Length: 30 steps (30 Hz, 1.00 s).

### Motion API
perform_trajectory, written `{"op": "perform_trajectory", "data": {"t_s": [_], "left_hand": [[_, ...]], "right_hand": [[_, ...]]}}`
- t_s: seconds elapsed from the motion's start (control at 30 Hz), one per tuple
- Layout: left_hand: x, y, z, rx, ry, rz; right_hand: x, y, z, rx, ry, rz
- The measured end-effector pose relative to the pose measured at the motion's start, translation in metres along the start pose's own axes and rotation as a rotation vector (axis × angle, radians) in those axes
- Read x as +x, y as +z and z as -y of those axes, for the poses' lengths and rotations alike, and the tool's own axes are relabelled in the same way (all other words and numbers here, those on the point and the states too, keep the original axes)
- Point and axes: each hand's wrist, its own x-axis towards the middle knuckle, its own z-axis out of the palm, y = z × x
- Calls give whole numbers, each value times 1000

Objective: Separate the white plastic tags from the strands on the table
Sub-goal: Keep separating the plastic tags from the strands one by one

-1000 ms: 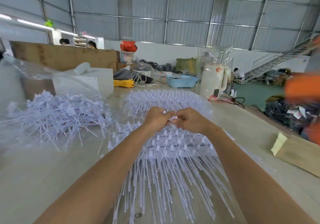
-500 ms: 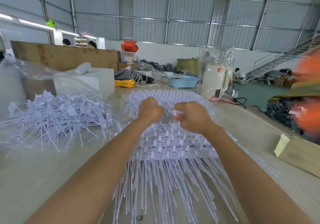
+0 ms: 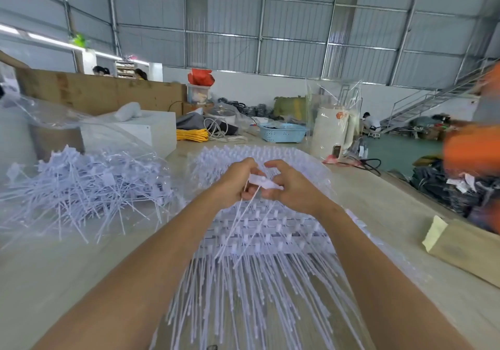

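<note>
far left, a loose heap of separated white tags (image 3: 81, 184) is lying on the table (image 3: 54, 274), partly under a sheet of clear plastic film (image 3: 89, 130) that's draping down over it. behind that heap a white box (image 3: 151, 130) is sitting with a coil of yellow cord (image 3: 192, 135) just beside it.

moving toward the middle, the left hand (image 3: 232, 181) is curling its fingers round one end of a white plastic tag (image 3: 263, 181), and a couple of thin strands (image 3: 238, 222) are hanging down from under that hand. the tag is being held up in the air between both hands, above the big bundle, not touching it as far as i can see. the right hand (image 3: 292, 187) is pinching the other end of the same tag, thumb up top, fingers curled underneath.

below the hands, the big bundle of joined tags (image 3: 259, 230) is lying in rows on the table with its long strands fanning out toward the camera, and it looks like it's resting on more clear plastic.

further right, a blue basket (image 3: 281, 132) and a white appliance (image 3: 331, 133) wrapped in clear plastic are standing at the back of the table. at the right edge a cardboard box (image 3: 465, 249) is sitting on the table, and a blurry person in an orange sleeve (image 3: 473, 149) is reaching in.
</note>
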Motion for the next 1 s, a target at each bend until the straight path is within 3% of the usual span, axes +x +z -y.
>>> {"op": "perform_trajectory", "data": {"t_s": [0.17, 0.3, 0.53, 1.0], "left_hand": [[0, -3, 16, 403, 170, -22], [3, -6, 20, 328, 250, -151], [0, 3, 29, 283, 268, -140], [2, 4, 29, 301, 238, -239]], "right_hand": [[6, 13, -7, 3, 10, -57], [4, 11, -9, 44, 27, -109], [0, 11, -7, -17, 50, -46], [0, 20, -6, -239, -153, -180]]}}
